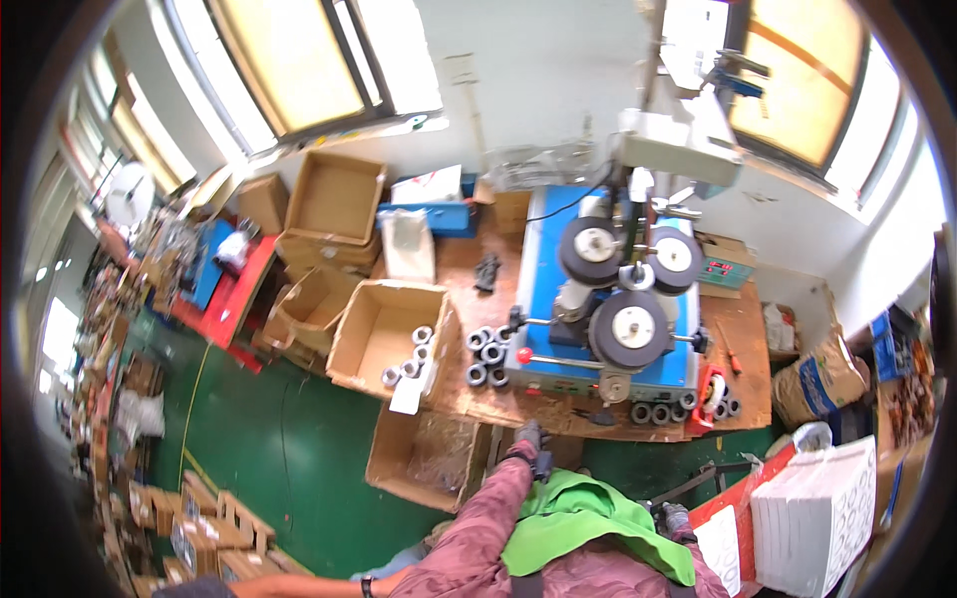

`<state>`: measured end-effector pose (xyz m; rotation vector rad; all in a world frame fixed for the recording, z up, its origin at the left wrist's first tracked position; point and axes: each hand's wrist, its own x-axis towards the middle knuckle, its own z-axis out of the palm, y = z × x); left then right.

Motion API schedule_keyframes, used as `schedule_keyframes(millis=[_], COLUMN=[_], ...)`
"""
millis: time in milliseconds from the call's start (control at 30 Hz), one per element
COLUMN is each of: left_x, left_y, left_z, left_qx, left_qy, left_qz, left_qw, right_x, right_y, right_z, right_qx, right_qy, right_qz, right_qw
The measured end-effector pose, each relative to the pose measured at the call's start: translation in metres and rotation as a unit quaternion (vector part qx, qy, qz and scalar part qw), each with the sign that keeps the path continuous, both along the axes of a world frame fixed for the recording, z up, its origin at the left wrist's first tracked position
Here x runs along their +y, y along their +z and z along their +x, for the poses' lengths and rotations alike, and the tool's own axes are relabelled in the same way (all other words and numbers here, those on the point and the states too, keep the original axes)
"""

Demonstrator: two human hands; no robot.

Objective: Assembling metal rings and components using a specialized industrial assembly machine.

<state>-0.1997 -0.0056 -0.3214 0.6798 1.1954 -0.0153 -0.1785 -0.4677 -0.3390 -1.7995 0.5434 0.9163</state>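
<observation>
My left hand (531, 436), in a grey glove, is at the front edge of the wooden workbench (469, 401), below a blue machine (538, 269) with three dark round wheels. Its fingers are too small and blurred to read. Low on the right, beside the green apron (588, 518), is my right hand (675, 516), also gloved; its fingers are partly hidden. Several metal rings (486, 356) stand grouped left of the machine. More rings (660, 413) line its front right side. A few rings (407, 369) rest at an open cardboard box (369, 324).
Another open carton (399, 463) sits below the bench. At lower right is a stack of white trays (812, 513) beside a red surface (733, 498). A screwdriver (731, 349) lies on the bench's right. Another person's bare forearm (329, 586) shows at the lower edge.
</observation>
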Motion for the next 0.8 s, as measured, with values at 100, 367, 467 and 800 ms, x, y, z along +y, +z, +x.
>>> schedule_keyframes(millis=[100,367,467,800], left_x=[0.013,0.013,0.014,0.000], left_y=[-0.020,-0.031,-0.012,0.066], left_z=[0.016,-0.096,-0.133,-0.276], left_qx=[0.149,0.313,0.305,0.169], left_qy=[-0.294,-0.505,-0.506,-0.500], left_qz=[0.326,0.290,0.254,0.071], left_qw=[0.886,0.750,0.766,0.846], right_x=[0.037,0.023,0.034,0.032], right_y=[0.055,-0.023,-0.012,-0.017], right_z=[0.025,0.040,0.049,0.067], right_qx=[-0.270,-0.069,-0.001,-0.089], right_qy=[0.372,0.188,0.108,0.240], right_qz=[-0.096,-0.096,-0.046,-0.116], right_qw=[0.883,0.975,0.993,0.960])
